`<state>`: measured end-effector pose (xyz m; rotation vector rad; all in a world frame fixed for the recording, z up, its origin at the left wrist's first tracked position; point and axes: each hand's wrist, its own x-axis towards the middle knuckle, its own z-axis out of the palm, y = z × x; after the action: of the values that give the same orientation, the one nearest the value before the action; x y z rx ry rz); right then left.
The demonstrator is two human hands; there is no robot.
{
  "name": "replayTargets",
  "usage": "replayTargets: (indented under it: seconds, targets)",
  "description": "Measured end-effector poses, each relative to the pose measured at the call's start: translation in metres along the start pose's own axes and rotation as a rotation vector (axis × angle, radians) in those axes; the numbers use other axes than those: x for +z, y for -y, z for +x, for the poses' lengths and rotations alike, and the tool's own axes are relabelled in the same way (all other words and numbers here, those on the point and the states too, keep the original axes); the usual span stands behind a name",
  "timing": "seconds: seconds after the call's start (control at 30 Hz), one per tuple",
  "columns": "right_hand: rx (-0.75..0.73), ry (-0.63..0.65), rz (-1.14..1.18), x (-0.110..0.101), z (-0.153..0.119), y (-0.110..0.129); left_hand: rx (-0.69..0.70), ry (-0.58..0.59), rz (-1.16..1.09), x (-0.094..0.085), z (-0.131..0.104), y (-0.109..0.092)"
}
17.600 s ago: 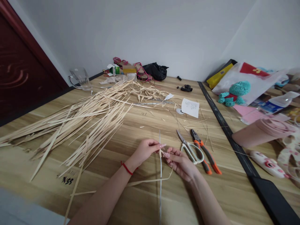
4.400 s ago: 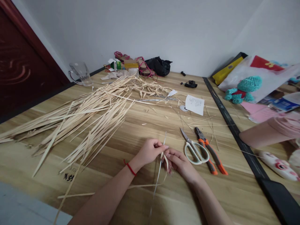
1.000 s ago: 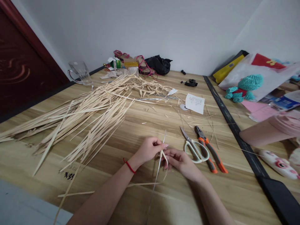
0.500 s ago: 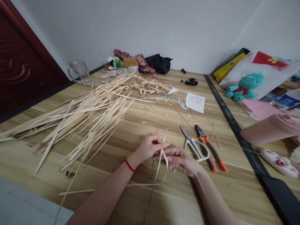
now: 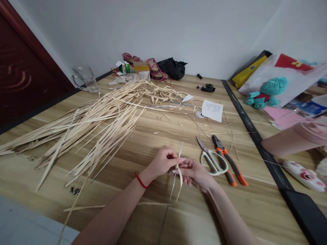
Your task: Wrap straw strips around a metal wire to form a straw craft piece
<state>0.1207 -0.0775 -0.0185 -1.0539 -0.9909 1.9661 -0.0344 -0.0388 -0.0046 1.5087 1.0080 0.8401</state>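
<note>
My left hand (image 5: 165, 161), with a red string on its wrist, is closed in a pinch around a thin silvery wire (image 5: 171, 194). The wire's upper end sticks out past the fingertips, and its long tail runs down toward me. Just under the left fingertips, a pale flat straw strip (image 5: 180, 183) is wrapped on the wire, its free end hanging down. My right hand (image 5: 195, 174) touches the left one, thumb and fingers closed on the strip beside the wrap. The fingers partly hide the wrapped spot. Another straw strip (image 5: 153, 203) lies below, passing behind my left forearm.
Piles of straw strips (image 5: 102, 149) spread over the left of the table. White-handled scissors (image 5: 214, 164) and orange-handled pliers (image 5: 230, 163) lie right of my hands. Farther off are a written note (image 5: 212, 110), a glass mug (image 5: 87, 79) and a black bag (image 5: 173, 68).
The strip's loop beside my right hand has gone, and its end now hangs down short. My right hand has shifted left, closer to the left fingertips. The left hand has barely moved.
</note>
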Motion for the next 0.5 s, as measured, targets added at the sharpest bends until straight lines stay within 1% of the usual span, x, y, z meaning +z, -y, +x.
replayTargets:
  seconds: [0.07, 0.27, 0.5]
  targets:
    - [-0.013, -0.002, -0.006, 0.0013, -0.0001, 0.0007, 0.004, 0.000, 0.016, 0.0002, -0.0005, -0.0008]
    - [-0.020, -0.025, -0.002, 0.0048, -0.0015, 0.0027, -0.049, 0.032, -0.005, 0.0010, -0.0021, -0.0033]
    - [-0.045, -0.009, 0.063, 0.0075, -0.0033, 0.0039, -0.130, 0.084, -0.138, 0.0026, -0.0057, -0.0089]
